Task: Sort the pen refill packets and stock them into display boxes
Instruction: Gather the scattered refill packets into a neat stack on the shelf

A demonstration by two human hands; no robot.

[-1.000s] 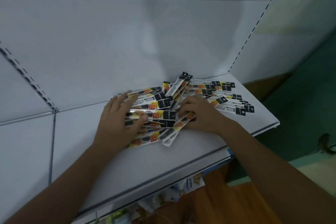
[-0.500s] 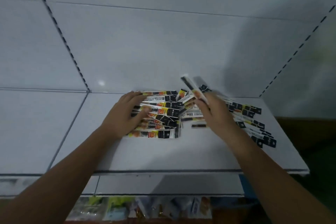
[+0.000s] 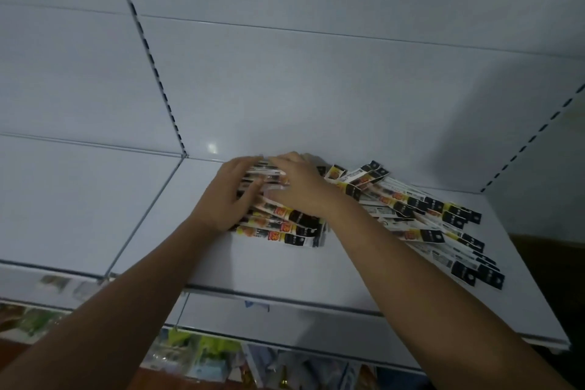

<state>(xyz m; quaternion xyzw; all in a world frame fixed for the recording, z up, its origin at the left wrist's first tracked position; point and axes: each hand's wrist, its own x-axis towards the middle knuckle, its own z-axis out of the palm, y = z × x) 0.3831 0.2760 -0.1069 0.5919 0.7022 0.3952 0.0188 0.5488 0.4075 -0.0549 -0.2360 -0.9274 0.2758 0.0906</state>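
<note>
Pen refill packets, long and white with black and orange-yellow ends, lie on a white shelf (image 3: 278, 272). A squared-up stack of packets (image 3: 285, 226) sits at the left of the heap. My left hand (image 3: 223, 199) rests flat on the stack's left end. My right hand (image 3: 299, 187) reaches across from the right and holds one packet (image 3: 269, 172) down on top of the stack, fingers curled over it. A loose fan of packets (image 3: 427, 215) spreads to the right, partly hidden under my right forearm.
The shelf's white back panel (image 3: 316, 89) rises just behind the packets, with a slotted upright (image 3: 148, 51) at the left. The shelf's front edge (image 3: 285, 294) runs below my arms. Bagged goods (image 3: 196, 355) hang on the level underneath.
My right hand, which had lifted a packet from the loose pile, has swung left and brought it down onto the stack. My left hand stays on the stack.
</note>
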